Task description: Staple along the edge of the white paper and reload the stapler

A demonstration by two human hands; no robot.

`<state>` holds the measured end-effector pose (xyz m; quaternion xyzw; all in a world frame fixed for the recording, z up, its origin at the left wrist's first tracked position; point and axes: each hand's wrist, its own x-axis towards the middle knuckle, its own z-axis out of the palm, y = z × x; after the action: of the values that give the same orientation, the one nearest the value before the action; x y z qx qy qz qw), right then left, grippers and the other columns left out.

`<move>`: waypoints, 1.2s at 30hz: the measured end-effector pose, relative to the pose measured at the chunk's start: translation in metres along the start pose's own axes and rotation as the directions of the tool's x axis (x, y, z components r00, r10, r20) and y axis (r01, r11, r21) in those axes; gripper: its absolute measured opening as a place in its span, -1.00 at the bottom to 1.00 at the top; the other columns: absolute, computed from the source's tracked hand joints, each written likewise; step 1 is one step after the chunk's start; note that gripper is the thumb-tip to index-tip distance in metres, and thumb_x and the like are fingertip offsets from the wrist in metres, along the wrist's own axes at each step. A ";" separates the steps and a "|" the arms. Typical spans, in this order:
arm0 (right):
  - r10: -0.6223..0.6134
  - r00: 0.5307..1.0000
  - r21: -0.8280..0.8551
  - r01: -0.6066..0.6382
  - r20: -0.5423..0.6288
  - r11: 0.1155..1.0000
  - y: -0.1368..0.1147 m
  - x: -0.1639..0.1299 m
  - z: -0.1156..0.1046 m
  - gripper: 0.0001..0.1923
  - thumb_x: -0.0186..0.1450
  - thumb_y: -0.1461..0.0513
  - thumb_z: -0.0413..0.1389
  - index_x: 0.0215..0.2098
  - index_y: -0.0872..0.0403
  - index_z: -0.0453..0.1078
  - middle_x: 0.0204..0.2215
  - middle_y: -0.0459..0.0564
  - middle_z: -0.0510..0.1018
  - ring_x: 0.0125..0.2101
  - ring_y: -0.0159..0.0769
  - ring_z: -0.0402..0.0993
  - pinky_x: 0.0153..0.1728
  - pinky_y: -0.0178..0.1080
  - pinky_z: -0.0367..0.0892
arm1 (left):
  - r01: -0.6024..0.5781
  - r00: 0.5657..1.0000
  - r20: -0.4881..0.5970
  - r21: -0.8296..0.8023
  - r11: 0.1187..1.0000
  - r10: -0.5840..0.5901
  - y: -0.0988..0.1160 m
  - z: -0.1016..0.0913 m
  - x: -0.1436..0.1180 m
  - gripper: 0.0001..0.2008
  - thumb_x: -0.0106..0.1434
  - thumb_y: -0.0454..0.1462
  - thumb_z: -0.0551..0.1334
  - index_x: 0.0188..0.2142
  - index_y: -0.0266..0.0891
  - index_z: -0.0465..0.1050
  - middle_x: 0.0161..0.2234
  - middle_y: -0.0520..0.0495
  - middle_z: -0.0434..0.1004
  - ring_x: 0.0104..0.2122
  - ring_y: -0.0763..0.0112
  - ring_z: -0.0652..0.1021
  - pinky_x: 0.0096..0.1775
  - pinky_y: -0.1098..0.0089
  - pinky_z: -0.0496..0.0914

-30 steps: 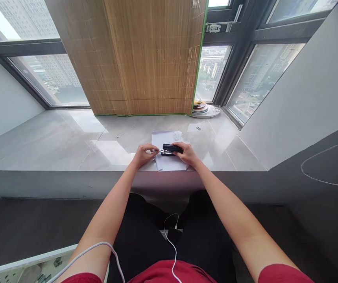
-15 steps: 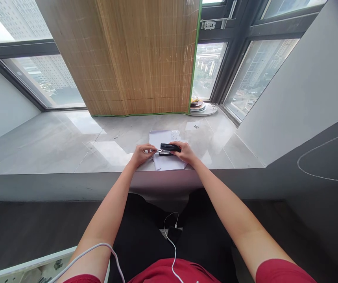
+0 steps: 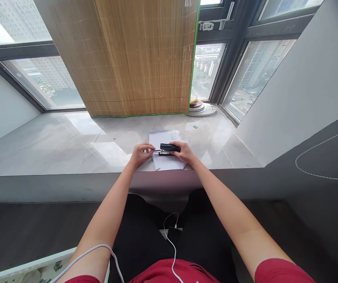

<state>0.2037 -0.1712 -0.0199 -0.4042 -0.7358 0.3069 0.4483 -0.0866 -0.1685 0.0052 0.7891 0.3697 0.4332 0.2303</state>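
Note:
A black stapler [image 3: 165, 147] lies over white paper sheets [image 3: 157, 137] near the front edge of the ledge, its top arm lifted from its base. My right hand [image 3: 184, 152] is closed around its right end. At the left end a thin metal rail sticks out, and the fingers of my left hand [image 3: 141, 154] pinch its tip. Those fingertips hide the rail's very end. Printing shows on the paper's upper right part. Two small staple strips [image 3: 195, 126] rest on the ledge beyond the paper.
A bamboo blind [image 3: 139, 63] hangs over the window behind the ledge [image 3: 47, 149]. Stacked plates [image 3: 200, 108] stand in the far right corner. A white cable [image 3: 172, 243] runs over my lap, and a white container [image 3: 39, 271] is at the lower left.
My left hand has shifted slightly left, and more of the metal rail shows between it and the stapler. My right hand keeps its hold on the stapler.

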 end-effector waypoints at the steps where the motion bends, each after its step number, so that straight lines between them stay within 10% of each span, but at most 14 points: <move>1: 0.003 1.000 0.007 -0.003 0.003 1.000 0.000 0.000 0.000 -0.61 0.26 0.25 0.34 0.08 0.02 0.65 -0.01 0.04 0.75 0.01 -0.05 0.67 0.10 -0.03 0.52 | 0.002 1.000 0.002 -0.003 1.000 -0.002 0.000 0.000 0.000 -0.86 0.32 -0.18 0.41 -0.22 -0.14 0.77 -0.17 -0.13 0.76 -0.31 0.36 0.60 -0.33 0.34 0.43; 36: 0.073 0.995 0.221 -0.057 -0.062 0.974 -0.005 0.001 -0.007 -0.59 0.20 0.15 0.41 0.02 0.04 0.69 -0.05 0.08 0.76 -0.02 0.00 0.68 0.08 0.01 0.52 | 0.038 0.998 0.044 -0.010 0.999 -0.038 0.000 0.000 0.001 -0.82 0.34 -0.16 0.38 -0.20 -0.10 0.79 -0.14 -0.13 0.80 -0.25 0.28 0.68 -0.29 0.31 0.49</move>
<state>0.2080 -0.1720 -0.0126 -0.3865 -0.6677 0.3864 0.5054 -0.0865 -0.1681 0.0061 0.7900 0.3772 0.4132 0.2506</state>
